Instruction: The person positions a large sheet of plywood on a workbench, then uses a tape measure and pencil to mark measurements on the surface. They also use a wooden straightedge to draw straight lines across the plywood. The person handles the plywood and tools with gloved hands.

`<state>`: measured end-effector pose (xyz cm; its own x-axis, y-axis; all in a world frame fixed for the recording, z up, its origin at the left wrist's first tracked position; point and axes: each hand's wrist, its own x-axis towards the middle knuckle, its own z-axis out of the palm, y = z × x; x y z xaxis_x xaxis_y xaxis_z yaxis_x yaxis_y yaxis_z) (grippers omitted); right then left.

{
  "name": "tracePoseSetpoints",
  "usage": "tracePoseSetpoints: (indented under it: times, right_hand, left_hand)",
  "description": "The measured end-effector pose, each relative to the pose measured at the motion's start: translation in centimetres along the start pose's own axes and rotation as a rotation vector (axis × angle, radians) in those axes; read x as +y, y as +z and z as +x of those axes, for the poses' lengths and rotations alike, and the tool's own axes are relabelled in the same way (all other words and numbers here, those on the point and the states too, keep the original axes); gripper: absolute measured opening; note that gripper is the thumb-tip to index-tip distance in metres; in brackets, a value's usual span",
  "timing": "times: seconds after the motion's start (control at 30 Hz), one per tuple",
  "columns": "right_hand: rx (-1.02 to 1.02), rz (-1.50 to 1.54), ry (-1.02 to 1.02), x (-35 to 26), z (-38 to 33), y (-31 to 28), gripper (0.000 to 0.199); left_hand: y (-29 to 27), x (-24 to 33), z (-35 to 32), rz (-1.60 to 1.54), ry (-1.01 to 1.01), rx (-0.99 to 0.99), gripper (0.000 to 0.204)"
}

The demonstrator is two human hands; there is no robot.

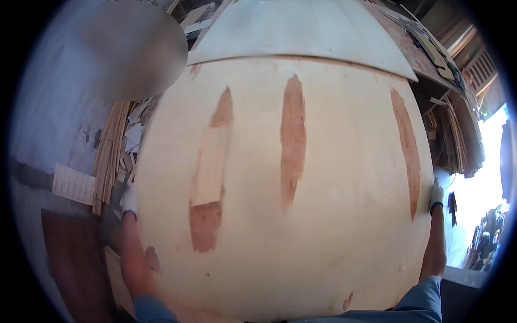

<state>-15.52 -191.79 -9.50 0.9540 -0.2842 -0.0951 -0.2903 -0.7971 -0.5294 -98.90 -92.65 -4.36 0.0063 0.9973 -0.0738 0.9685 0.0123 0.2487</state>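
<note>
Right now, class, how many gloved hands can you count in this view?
2: the left hand at the left edge of the large pale sheet, the right hand at its right edge. The blurred patch could hide others.

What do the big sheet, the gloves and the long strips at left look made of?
Big sheet: probably plywood; pale, smooth-looking face, with ragged reddish-brown patches suggesting another wood layer. Gloves: likely knitted fabric, matte white with blue cuffs; weave too blurred to confirm. Long strips: apparently unfinished wood, dull tan, with straight, thin edges.
</note>
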Motion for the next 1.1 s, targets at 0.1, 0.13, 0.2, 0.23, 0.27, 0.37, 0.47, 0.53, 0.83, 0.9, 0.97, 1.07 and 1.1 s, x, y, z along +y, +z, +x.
tracePoseSetpoints:
  times: [0.1,0.13,0.2,0.23,0.27,0.37,0.47,0.53,0.83,0.9,0.97,1.07,1.1]
  right_hand:
    - [0.243,0.029,-0.197,4.0,4.3,-2.9,0.072]
    - [0.110,0.039,-0.121,1.6,4.7,-2.0,0.069]
    - [-0.137,0.238,0.064,-4.3,0.4,-1.0,0.067]
    - [-0.231,0.080,-0.013,-3.5,1.6,-1.6,0.064]
    - [-0.102,0.406,-0.062,-3.8,0.7,1.9,0.065]
    - [-0.047,0.193,-0.004,-8.2,0.4,1.8,0.063]
    - [0.007,0.075,0.017,-8.4,1.8,2.1,0.061]
    - [0.032,0.064,0.005,-8.6,3.0,3.0,0.060]
    - [0.050,0.112,-0.162,-15.3,3.1,7.6,0.041]
    - [0.025,0.134,-0.135,-17.9,2.0,7.4,0.041]
    - [0.026,0.056,-0.122,-17.8,1.9,6.2,0.041]
    - [-0.009,0.046,-0.110,-18.8,3.5,6.9,0.044]
    - [-0.020,0.017,-0.073,-18.7,4.0,7.0,0.044]
  left_hand:
    - [6.5,9.6,-1.7,-0.200,-0.065,-0.023,0.083]
    - [4.9,9.9,-1.2,-0.290,-0.092,-0.059,0.083]
    - [3.1,8.3,-1.1,-0.431,-0.168,-0.182,0.083]
    - [3.6,8.1,0.8,-0.094,-0.151,-0.025,0.072]
    - [4.1,9.2,2.5,0.009,-0.049,-0.058,0.072]
    - [6.5,19.2,4.3,-0.043,0.206,-0.072,0.065]
    - [9.4,43.6,-3.2,-0.771,0.585,-0.335,0.037]
    - [12.3,55.5,-5.7,-1.348,0.365,-0.877,0.023]
    - [19.1,78.5,1.1,-2.095,-0.275,-0.814,0.047]
    - [19.8,80.4,1.5,-2.073,-0.306,-0.777,0.046]
    - [18.0,82.6,-0.5,-1.931,-0.345,-0.832,0.044]
    - [18.4,83.7,3.1,-1.887,-0.265,-0.868,0.041]
    - [18.1,84.3,3.3,-1.859,-0.216,-0.865,0.036]
